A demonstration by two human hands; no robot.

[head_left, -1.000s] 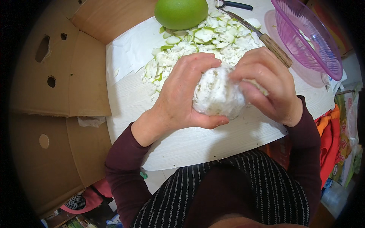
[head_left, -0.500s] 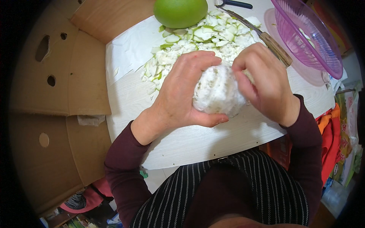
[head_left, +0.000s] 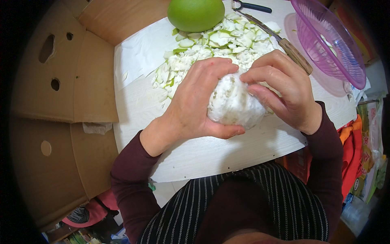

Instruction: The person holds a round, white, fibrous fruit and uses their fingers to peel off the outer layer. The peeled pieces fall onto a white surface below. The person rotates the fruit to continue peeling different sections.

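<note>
peeled fruit, a white pithy ball, sits between both hands just above the white table, near its front edge and in front of the person's striped apron. going from the left: brown cardboard boxes stand beside the table, one with round holes in its side, well apart from the work. next, the left hand is closed around the fruit's left side, fingers curled over the top and the thumb hooked under the bottom, which looks like a steadying grip that cradles the ball so it cannot roll. behind the hands lies a heap of peel scraps, white with green edges, spread on a white sheet, and a whole green fruit rests at the far side of the heap, touching it. the right hand is closed on the fruit's right upper side, fingertips pressed into the pith near the top, seemingly placed to pick or pull at the covering while the other hand holds. a knife with a wooden handle lies just behind the right hand, blade toward the heap, within easy reach. furthest right, a purple strainer sits at the table's corner. the fruit is nearly round, so no clear long axis shows; which way its stem end points cannot be told, since the hands cover much of it.
</note>
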